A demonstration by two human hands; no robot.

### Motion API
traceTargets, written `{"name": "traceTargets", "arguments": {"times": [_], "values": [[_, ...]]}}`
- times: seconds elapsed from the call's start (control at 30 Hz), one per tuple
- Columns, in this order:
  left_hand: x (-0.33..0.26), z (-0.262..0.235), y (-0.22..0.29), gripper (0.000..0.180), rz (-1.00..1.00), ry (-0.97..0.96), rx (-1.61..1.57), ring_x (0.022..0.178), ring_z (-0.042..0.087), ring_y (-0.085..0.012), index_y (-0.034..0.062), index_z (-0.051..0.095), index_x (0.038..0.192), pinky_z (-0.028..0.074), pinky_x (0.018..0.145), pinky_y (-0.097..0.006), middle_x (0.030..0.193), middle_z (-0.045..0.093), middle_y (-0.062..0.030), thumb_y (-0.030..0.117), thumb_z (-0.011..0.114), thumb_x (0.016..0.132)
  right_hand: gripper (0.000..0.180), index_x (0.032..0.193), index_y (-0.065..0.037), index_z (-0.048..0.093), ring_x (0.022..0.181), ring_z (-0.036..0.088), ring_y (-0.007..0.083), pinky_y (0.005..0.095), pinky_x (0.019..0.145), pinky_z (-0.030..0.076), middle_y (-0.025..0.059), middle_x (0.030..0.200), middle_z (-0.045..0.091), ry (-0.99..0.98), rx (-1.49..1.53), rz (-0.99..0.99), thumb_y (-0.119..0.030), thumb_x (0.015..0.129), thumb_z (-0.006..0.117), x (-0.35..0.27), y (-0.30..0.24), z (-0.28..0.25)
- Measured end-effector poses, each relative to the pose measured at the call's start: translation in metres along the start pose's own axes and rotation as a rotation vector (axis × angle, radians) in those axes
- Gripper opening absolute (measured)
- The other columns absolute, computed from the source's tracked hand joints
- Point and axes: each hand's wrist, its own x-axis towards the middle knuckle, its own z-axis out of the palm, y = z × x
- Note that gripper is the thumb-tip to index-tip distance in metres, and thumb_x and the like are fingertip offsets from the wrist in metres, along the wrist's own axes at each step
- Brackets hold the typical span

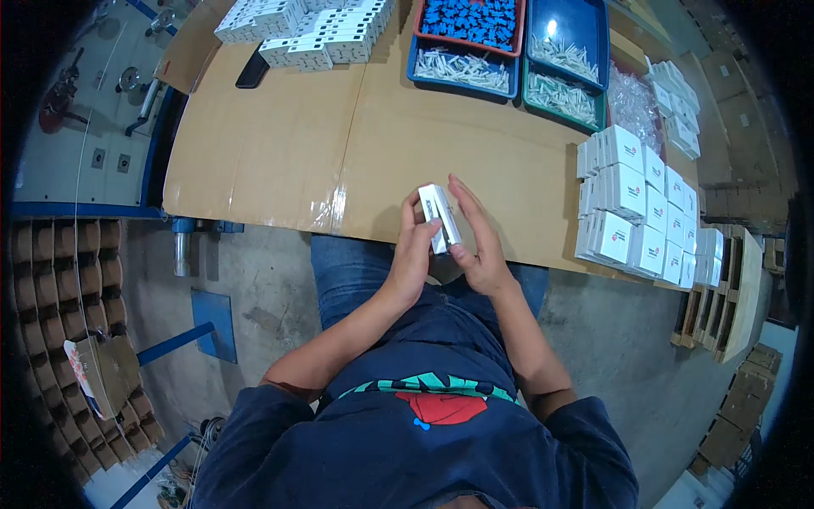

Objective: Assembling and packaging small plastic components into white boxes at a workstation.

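A small white carton (437, 222) is held up between my hands, over the near edge of the cardboard-covered table (280, 161). One side of it shows a dark strip, and I cannot tell whether that is a gap or print. My left hand (410, 259) is closed round its left side, with the thumb pressed on the front. My right hand (485, 256) holds it from the right, thumb at the lower corner and fingers stretched along the side toward the top.
Stacked white cartons (627, 199) stand at the table's right edge, others (326, 38) at the far left beside a black phone (252, 68). Toward the back are a red tray (420, 25) of blue parts, and blue (515, 83) and green (598, 124) trays with small pale pieces.
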Motion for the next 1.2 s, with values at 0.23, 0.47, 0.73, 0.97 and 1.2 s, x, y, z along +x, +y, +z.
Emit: {"name": "traceTargets", "arguments": {"times": [0.23, 0.47, 0.73, 0.97, 1.2], "values": [[0.000, -0.009, 0.002, 0.053, 0.127, -0.117, 0.045, 0.127, 0.048, -0.0218, 0.0119, 0.033, 0.152, 0.043, 0.106, -0.036, 0.137, 0.048, -0.0106, 0.022, 0.048, 0.102, 0.078, 0.159, -0.004, 0.030, 0.150, 0.034, 0.0360, 0.0456, 0.121, 0.030, 0.0214, 0.163, 0.031, -0.088, 0.278, 0.321, -0.028, 0.096, 0.068, -0.001, -0.016, 0.012], [0.008, -0.021, -0.009, 0.068, 0.240, -0.111, 0.221, 0.134, 0.049, -0.0220, 0.0048, 0.029, 0.159, 0.043, 0.108, -0.035, 0.148, 0.047, -0.0146, 0.029, 0.061, 0.105, 0.071, 0.161, -0.003, 0.026, 0.148, 0.034, 0.0411, 0.0443, 0.120, 0.030, 0.0249, 0.160, 0.033, -0.166, -0.045, 0.070, -0.021, 0.100, 0.059, -0.002, -0.009, 0.007], [0.010, -0.020, -0.019, 0.074, 0.272, -0.111, 0.207, 0.131, 0.051, -0.0189, 0.0047, 0.027, 0.161, 0.043, 0.108, -0.033, 0.149, 0.048, -0.0128, 0.033, 0.064, 0.104, 0.058, 0.157, 0.000, 0.033, 0.147, 0.037, 0.0426, 0.0429, 0.119, 0.031, 0.0279, 0.158, 0.035, -0.091, -0.041, 0.037, -0.017, 0.104, 0.049, -0.005, -0.003, 0.013], [0.012, -0.019, -0.021, 0.075, 0.292, -0.081, 0.245, 0.112, 0.056, -0.0136, 0.0049, 0.026, 0.162, 0.047, 0.097, -0.028, 0.135, 0.057, -0.0095, 0.034, 0.064, 0.104, 0.055, 0.156, 0.001, 0.036, 0.147, 0.037, 0.0423, 0.0429, 0.120, 0.032, 0.0277, 0.158, 0.037, -0.052, -0.053, 0.049, -0.021, 0.107, 0.044, -0.007, 0.003, 0.015], [0.016, -0.025, -0.030, 0.075, 0.305, -0.064, 0.303, 0.106, 0.058, -0.0130, 0.0052, 0.025, 0.162, 0.049, 0.093, -0.028, 0.125, 0.060, -0.0098, 0.033, 0.063, 0.104, 0.053, 0.156, 0.000, 0.036, 0.147, 0.038, 0.0407, 0.0422, 0.120, 0.031, 0.0255, 0.158, 0.039, -0.052, 0.010, 0.071, -0.018, 0.107, 0.043, -0.005, 0.002, 0.014]]}}
